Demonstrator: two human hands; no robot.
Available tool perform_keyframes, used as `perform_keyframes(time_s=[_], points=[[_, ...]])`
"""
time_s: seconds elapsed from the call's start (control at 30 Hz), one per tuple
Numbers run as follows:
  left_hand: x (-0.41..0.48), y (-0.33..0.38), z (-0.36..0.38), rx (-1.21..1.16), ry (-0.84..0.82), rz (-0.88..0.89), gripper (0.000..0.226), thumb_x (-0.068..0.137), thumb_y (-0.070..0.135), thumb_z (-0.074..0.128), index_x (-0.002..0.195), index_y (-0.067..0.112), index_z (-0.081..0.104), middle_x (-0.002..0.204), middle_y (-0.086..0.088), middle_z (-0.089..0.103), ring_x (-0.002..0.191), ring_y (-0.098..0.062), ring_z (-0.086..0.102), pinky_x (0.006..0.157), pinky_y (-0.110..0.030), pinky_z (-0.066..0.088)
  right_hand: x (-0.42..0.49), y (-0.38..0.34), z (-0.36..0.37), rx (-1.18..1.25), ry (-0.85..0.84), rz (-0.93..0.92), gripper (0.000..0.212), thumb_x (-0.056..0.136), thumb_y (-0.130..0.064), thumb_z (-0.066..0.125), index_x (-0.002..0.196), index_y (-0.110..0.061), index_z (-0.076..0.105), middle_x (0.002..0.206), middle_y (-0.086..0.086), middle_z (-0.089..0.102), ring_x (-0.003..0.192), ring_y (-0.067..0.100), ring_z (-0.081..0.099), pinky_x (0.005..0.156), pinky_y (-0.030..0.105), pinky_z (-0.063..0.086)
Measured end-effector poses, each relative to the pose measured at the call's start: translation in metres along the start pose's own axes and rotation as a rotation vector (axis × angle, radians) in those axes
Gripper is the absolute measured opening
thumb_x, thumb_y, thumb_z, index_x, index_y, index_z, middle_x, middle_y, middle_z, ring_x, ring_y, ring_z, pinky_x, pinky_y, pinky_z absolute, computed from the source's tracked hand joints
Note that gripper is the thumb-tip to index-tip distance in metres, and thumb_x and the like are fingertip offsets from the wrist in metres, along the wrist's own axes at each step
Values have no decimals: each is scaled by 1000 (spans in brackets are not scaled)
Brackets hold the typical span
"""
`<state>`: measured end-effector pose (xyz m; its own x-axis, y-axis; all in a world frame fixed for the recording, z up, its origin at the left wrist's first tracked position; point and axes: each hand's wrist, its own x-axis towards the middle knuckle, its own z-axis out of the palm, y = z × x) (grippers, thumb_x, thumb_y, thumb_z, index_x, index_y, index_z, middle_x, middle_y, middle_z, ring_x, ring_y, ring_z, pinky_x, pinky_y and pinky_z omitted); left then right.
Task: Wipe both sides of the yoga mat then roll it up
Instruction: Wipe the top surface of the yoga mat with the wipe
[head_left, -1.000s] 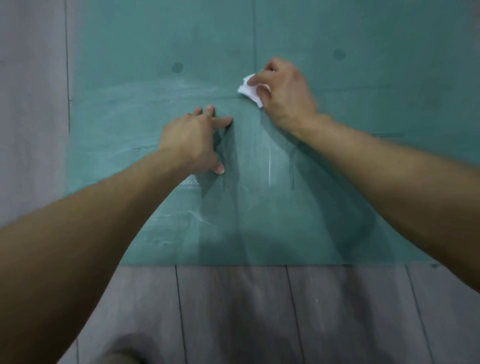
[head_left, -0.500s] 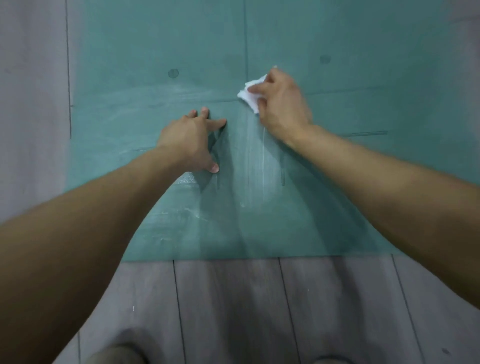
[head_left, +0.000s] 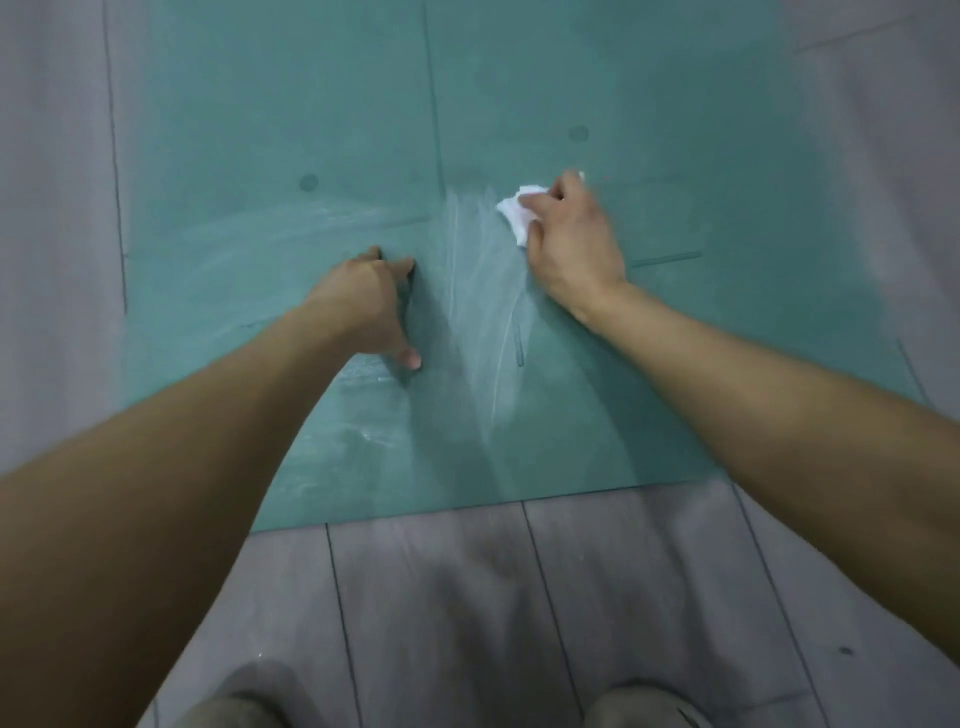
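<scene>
View from a head camera looking down at a teal yoga mat (head_left: 311, 104) lying flat and unrolled on a grey plank floor (head_left: 467, 597), its near edge just ahead of the person's knees (head_left: 639, 706). Both bare forearms reach out over the mat.

The left hand (head_left: 363, 306) is braced on the mat on its fingertips and thumb. Its grip is apart and holds nothing. The right hand (head_left: 571, 244) presses a crumpled white cloth (head_left: 514, 215) onto the mat, and its grip is clamped on the wad, with fingers and thumb curled round it.

A second ago the cloth sat on the mat's printed centre line (head_left: 434, 104), close to the left hand. It now lies to the right of that line, and the hand is blurred by motion. A fan of pale streaks (head_left: 483, 291) shows between the two hands where only a few thin marks showed before. The left hand has stayed planted in the same spot.

The wiping seems to be working rightward across this face. Hazy smears already mark the near left part, while the right and far parts look unstreaked. Much of this side probably remains to be wiped, and the flip, the second side and the rolling are not yet begun
</scene>
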<state>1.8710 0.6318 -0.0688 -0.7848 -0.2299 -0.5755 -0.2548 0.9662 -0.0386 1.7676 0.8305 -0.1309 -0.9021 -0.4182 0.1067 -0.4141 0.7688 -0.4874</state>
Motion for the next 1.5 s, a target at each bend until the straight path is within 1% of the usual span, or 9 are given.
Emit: perform_keyframes(time_s=[0.17,0.23,0.37,0.57,0.83,1.07,1.17,1.37,1.5], points=[[4,2,14,17,77,-42,141,49,54,102,165,30,26,165,-12,32,140,-38,49,111,-45,48,-86,-28,15,90,-313,-560,32,99,-25,55,121,-17,76,105,11,59,84,32,60,71,38,51],[2,0,13,-1,79,-43,139,51,53,102,165,33,24,167,-8,28,144,-37,45,111,-46,47,-55,1,-1,16,-194,-445,28,100,-25,60,121,-20,77,107,11,62,89,33,63,74,37,49],[-1,6,11,4,77,-55,137,54,49,102,165,32,25,168,-8,26,147,-37,40,109,-49,47,-1,38,-15,-41,108,217,33,98,-13,52,126,-11,71,122,19,58,107,37,60,88,37,47],[-1,4,11,1,79,-42,135,53,48,103,163,33,27,155,-8,38,139,-36,48,100,-47,51,-4,-55,42,32,-138,-348,62,100,-46,30,114,-7,76,107,18,60,94,38,61,89,47,52],[-1,1,13,-6,64,-61,139,61,52,99,167,38,11,176,-3,6,159,-32,22,117,-51,41,-26,85,-51,-171,241,382,35,100,-23,47,118,-9,74,114,22,61,97,42,62,98,43,46],[0,-3,16,-54,55,-67,141,59,53,99,167,43,9,176,1,4,160,-28,20,119,-52,39,-1,-63,36,37,-184,-243,40,106,-33,44,115,-9,75,113,14,56,101,37,61,89,43,53],[2,-4,16,-53,64,-64,139,61,54,98,167,43,9,177,2,3,160,-28,19,119,-51,37,0,-16,7,8,-175,-140,37,104,-34,47,121,-16,74,116,14,57,105,38,61,91,43,53],[3,-3,22,-92,87,-89,139,59,47,101,166,44,12,177,4,3,161,-28,18,118,-56,39,-21,127,-64,-136,325,494,43,101,-30,43,123,-11,75,117,22,58,99,40,61,105,41,46],[3,-4,28,-165,92,-104,140,55,41,104,166,42,18,176,1,6,160,-28,18,121,-55,37,-20,22,-4,20,88,129,29,104,-25,50,112,-9,74,116,20,59,100,39,62,95,38,47]])
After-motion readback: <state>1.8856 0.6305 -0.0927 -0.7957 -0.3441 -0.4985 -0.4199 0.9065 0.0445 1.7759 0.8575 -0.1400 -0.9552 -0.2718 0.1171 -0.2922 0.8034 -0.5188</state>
